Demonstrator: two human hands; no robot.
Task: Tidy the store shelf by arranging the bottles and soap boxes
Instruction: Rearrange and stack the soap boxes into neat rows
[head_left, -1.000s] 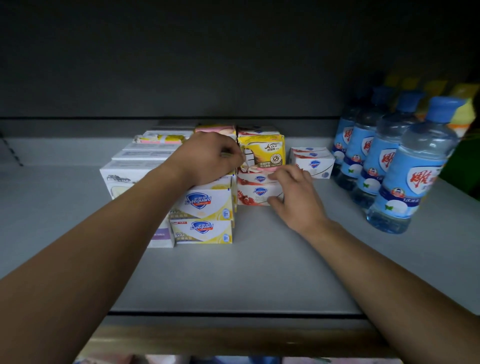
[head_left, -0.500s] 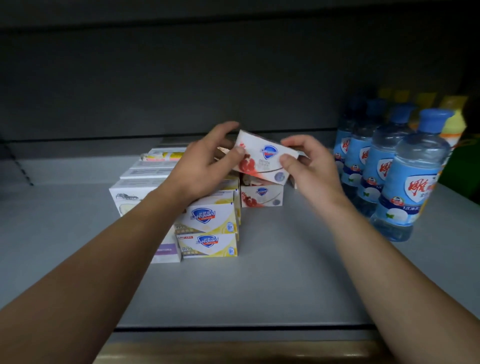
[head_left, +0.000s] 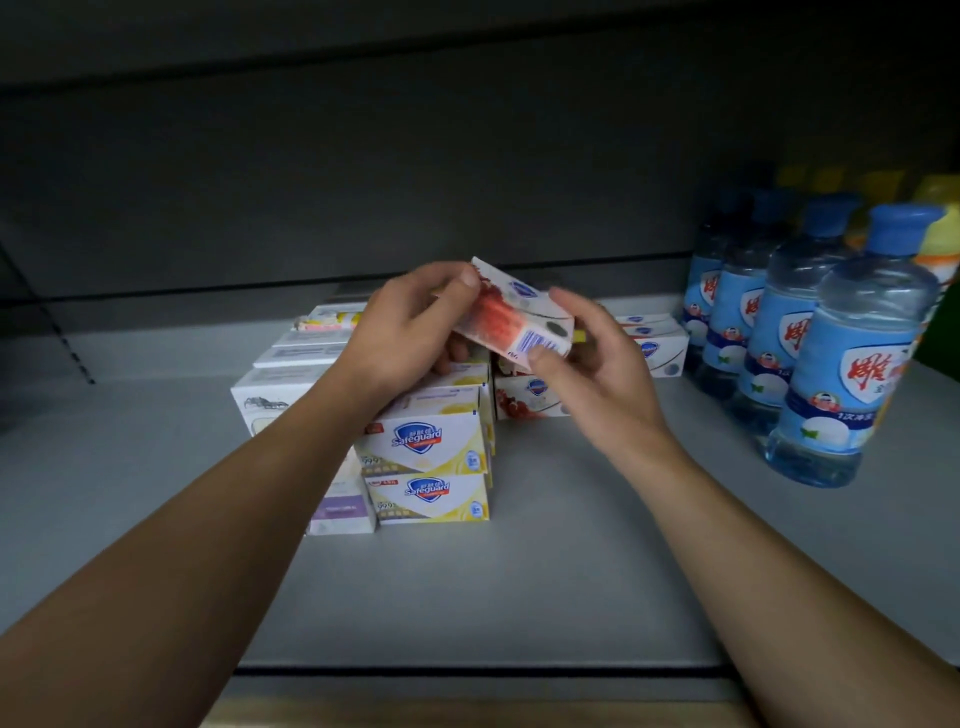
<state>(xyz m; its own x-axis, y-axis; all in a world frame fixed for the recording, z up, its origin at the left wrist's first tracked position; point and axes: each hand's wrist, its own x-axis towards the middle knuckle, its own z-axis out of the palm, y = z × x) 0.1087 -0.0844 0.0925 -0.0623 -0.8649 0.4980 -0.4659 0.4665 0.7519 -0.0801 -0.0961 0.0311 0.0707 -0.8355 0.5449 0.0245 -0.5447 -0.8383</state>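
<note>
A grey shelf (head_left: 519, 571) spans the view under a dark back panel. On its right stands a row of clear bottles (head_left: 852, 374) with blue caps and blue labels, running front to back, with yellow-capped bottles (head_left: 935, 208) behind them. Left of centre sit the stacked soap boxes: two yellow boxes (head_left: 428, 467) one on the other at the front, white boxes (head_left: 280, 400) to their left, a purple box (head_left: 340, 512) low at the front, a red box (head_left: 530, 397) lying flat behind the stack, and blue boxes (head_left: 654, 345) near the bottles. Both hands hold one red-and-white box (head_left: 511, 319) tilted in the air above the stack. The left hand (head_left: 400, 332) pinches its left end, thumb on top. The right hand (head_left: 597, 374) grips its right end between thumb and curled fingers.
</note>
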